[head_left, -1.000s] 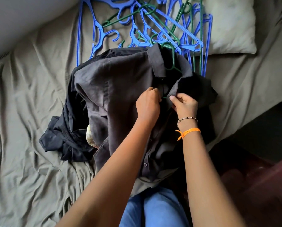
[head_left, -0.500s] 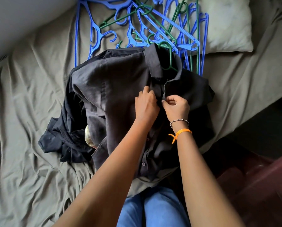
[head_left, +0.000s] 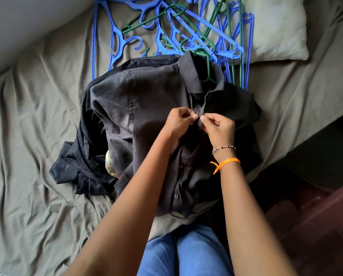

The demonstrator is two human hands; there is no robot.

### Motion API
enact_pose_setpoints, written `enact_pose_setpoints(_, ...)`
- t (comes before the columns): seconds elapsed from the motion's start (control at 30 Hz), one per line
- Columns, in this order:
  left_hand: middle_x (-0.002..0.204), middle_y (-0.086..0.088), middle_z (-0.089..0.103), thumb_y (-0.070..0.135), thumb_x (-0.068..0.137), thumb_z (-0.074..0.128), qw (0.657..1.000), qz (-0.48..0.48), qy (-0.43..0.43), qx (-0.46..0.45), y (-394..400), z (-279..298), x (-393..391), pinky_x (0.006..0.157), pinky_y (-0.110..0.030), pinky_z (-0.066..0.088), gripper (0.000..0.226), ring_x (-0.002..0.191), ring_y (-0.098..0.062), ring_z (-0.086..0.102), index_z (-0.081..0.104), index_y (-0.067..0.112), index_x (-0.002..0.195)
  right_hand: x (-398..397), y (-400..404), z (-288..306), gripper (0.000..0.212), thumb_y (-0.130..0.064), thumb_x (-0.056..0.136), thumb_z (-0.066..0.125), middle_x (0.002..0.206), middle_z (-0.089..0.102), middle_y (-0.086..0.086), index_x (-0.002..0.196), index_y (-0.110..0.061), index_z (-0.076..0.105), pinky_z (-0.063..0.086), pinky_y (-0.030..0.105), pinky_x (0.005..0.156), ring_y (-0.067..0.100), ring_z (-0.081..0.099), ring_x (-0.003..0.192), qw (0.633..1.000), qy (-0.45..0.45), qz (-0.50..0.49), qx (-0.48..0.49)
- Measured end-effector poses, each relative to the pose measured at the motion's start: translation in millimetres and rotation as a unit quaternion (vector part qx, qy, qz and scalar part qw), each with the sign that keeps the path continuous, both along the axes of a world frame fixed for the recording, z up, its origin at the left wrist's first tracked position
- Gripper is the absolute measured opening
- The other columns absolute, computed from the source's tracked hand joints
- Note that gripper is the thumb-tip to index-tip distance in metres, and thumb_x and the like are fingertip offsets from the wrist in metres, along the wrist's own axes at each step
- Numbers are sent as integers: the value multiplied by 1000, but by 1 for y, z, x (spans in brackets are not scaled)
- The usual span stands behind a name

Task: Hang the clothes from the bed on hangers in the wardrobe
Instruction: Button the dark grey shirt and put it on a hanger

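Note:
A dark grey button shirt [head_left: 146, 108] lies front up on the bed, on top of a heap of black clothes [head_left: 83, 166]. A green hanger [head_left: 206, 68] sits inside its collar, hook pointing away from me. My left hand [head_left: 178, 122] pinches the left edge of the button placket just below the collar. My right hand [head_left: 216, 126] pinches the right edge facing it, fingertips nearly touching the left hand's. Several blue and green hangers [head_left: 166, 32] lie tangled beyond the shirt.
The bed has a wrinkled olive sheet [head_left: 37, 136] and a pillow [head_left: 276, 30] at the far right under some hangers. My legs in blue jeans [head_left: 186, 253] are at the bed's near edge. Dark red floor [head_left: 315, 226] lies to the right.
Both hands have slid a little down the shirt front from the collar and closed together. My right hand's fingers went from loosely spread to a pinch on the placket.

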State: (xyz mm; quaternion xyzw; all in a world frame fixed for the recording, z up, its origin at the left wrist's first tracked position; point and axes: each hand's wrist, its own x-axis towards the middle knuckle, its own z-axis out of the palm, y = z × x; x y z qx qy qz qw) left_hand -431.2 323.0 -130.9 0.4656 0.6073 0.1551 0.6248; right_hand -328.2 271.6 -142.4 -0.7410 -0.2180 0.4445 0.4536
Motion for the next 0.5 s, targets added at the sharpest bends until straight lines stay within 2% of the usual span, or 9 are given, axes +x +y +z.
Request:
enact_pose_setpoints(0.1, 63, 1, 50, 3, 92, 57, 999, 3, -37, -18, 0, -1, -4, 53, -7, 38, 24, 55, -2, 44, 56, 14, 70, 5, 2, 5, 22, 4, 88, 56, 70, 67, 6, 73, -8, 68, 57, 26, 67, 13, 67, 67, 993, 114, -9, -2)
enact_pose_setpoints(0.27, 69, -1, 52, 5, 92, 57, 997, -19, -57, -44, 4, -1, -10, 55, -8, 41, 22, 60, -4, 47, 57, 15, 72, 8, 8, 10, 16, 7, 85, 61, 57, 68, -3, 74, -4, 66, 54, 19, 60, 9, 68, 58, 991, 128, 38, 0)
enact_pose_setpoints(0.33, 70, -1, 53, 5, 93, 56, 997, -27, -59, -49, 5, 0, -11, 57, -9, 42, 21, 62, -4, 49, 58, 14, 74, 8, 8, 9, 14, 7, 84, 62, 59, 68, -2, 75, -3, 66, 55, 19, 60, 9, 68, 58, 991, 130, 45, -2)
enact_pose_setpoints(0.4, 71, 0, 55, 6, 94, 53, 997, -24, -55, -51, 4, 1, -11, 60, -9, 42, 21, 64, -4, 50, 58, 14, 76, 7, 9, 8, 13, 4, 82, 66, 63, 67, 2, 73, -6, 67, 54, 18, 60, 8, 66, 56, 993, 103, 49, -8)
enact_pose_setpoints(0.5, 70, 1, 59, 18, 96, 54, 996, 16, -44, -70, 3, 2, -8, 63, -13, 43, 23, 65, -4, 55, 60, 14, 74, 6, 10, 2, 9, -3, 76, 73, 65, 66, 3, 72, -8, 69, 55, 21, 61, 11, 64, 58, 998, -17, 60, -8)
